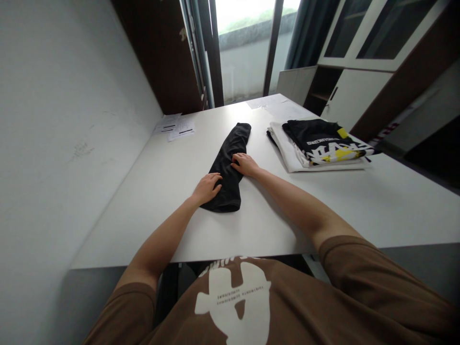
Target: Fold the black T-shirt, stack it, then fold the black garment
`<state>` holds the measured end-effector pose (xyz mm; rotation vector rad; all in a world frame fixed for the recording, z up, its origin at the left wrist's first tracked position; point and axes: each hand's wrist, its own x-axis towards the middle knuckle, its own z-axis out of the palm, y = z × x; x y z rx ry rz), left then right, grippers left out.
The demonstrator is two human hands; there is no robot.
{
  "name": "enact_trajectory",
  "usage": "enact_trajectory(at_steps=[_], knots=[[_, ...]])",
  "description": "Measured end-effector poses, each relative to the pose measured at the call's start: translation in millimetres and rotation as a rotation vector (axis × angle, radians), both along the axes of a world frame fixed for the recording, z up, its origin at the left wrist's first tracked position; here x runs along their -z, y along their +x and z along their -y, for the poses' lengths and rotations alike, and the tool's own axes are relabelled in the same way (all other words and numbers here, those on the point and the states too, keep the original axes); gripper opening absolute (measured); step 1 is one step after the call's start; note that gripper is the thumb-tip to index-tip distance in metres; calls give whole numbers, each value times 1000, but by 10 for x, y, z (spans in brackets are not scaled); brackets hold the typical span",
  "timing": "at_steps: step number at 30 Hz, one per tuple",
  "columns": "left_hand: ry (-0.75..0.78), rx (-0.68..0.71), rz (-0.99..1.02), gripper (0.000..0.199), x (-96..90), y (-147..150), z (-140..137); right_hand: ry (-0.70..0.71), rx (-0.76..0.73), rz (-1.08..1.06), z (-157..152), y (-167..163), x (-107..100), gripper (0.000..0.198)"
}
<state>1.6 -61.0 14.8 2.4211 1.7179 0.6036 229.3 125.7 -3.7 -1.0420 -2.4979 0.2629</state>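
A black garment (230, 165), folded into a long narrow strip, lies on the white table (151, 201) in front of me. Its kind cannot be made out in this fold. My left hand (207, 188) rests on the strip's near left side, fingers stretched over the cloth and thumb apart. Farther up, my right hand (245, 165) touches the garment from its right edge, with its fingers laid on top and a little bent. The cloth stays flat on the table under both hands.
To the right is a stack of folded clothes, with a black printed shirt (319, 139) on top of white cloth (283, 143). Paper sheets (181, 128) lie at the far left and more paper (280, 106) at the far edge. A wall (72, 120) borders the table's left side.
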Motion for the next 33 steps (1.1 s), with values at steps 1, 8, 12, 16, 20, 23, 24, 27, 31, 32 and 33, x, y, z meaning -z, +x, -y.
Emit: enact_trajectory(at_steps=[1,8,12,16,20,23,24,27,31,32,33], knots=[[1,2,0,32,4,-2,-3,0,-1,0,-2,1,4,16],[-4,-3,19,31,-14,7,7,4,-2,-7,-5,0,11,17],[-9,-10,15,32,-39,17,19,-5,0,-5,2,-1,1,18],[-10,-9,12,31,-49,21,25,-10,6,-4,12,-3,-13,19],[-11,-6,16,31,-58,25,31,-9,3,3,28,-1,-38,19],[-21,-15,14,32,-72,31,35,-10,3,7,40,2,-54,18],[-24,-16,13,32,-75,33,36,-10,3,7,43,2,-57,18],[-27,-18,13,32,-82,37,38,-8,3,6,44,1,-55,18],[-30,-16,8,31,-89,40,44,-9,2,-3,34,-5,-45,18],[-31,-15,8,31,-92,40,45,-11,1,-1,31,-5,-43,19],[-32,-14,9,31,-94,41,47,-13,-1,0,29,-6,-42,19]])
